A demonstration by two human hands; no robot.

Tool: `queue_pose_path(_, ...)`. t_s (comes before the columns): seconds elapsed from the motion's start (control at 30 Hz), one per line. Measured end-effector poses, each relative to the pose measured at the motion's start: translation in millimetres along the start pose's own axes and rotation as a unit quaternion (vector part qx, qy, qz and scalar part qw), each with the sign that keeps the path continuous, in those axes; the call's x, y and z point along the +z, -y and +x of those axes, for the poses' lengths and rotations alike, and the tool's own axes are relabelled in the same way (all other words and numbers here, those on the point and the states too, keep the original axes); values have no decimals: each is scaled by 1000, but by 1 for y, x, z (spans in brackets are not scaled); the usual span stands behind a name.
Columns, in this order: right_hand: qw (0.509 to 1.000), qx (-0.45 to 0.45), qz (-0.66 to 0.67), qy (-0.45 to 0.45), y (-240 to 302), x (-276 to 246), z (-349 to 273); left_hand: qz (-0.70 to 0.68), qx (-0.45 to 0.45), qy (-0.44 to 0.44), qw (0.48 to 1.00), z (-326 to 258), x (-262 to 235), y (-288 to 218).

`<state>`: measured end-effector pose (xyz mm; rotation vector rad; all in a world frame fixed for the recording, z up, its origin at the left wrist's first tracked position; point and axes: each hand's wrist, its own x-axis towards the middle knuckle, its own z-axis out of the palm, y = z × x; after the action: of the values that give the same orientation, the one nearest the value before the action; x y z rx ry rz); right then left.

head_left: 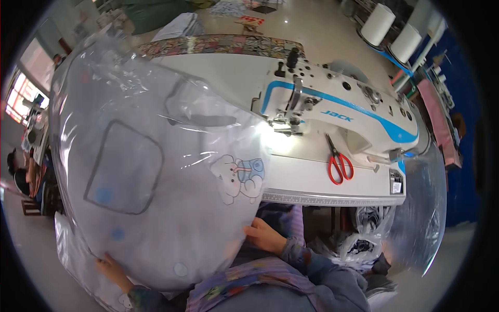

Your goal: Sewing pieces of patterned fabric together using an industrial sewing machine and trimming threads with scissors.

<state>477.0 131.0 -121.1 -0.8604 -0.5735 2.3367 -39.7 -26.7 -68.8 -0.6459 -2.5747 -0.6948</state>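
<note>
A large, translucent plastic cover [192, 156] spreads over the left part of the sewing table and hangs down toward my lap. It carries a dark-outlined panel, pale blue dots and a printed cartoon animal. Its right edge reaches the lit needle area of a white and blue sewing machine [343, 106]. At the lower left, my left hand [113, 272] is closed on the cover's edge. My right hand [266, 237] grips the near right edge below the table front, its fingertips partly hidden by the cover.
Red-handled scissors [340, 165] lie on the table [306, 177] right of the needle. Two white thread cones [378, 25] stand behind the machine. Clear plastic bags [358, 244] sit below the table at right. Other people are at far left.
</note>
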Motion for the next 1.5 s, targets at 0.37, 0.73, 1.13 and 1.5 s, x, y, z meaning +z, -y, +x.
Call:
queue_pose_path(0.37,991,-69,-108,-24,-14,23,38,-386,663,389,510,-173,38,-450)
queue_pose_path(0.73,984,-71,-143,-74,-2,10,-52,-371,640,319,593,-197,117,-488)
queue_pose_path(1.13,985,-82,-115,-97,9,7,-31,-324,678,278,598,-192,112,-504)
queue_pose_path(1.5,979,-114,-78,-151,15,4,-7,-289,682,277,612,-202,79,-466)
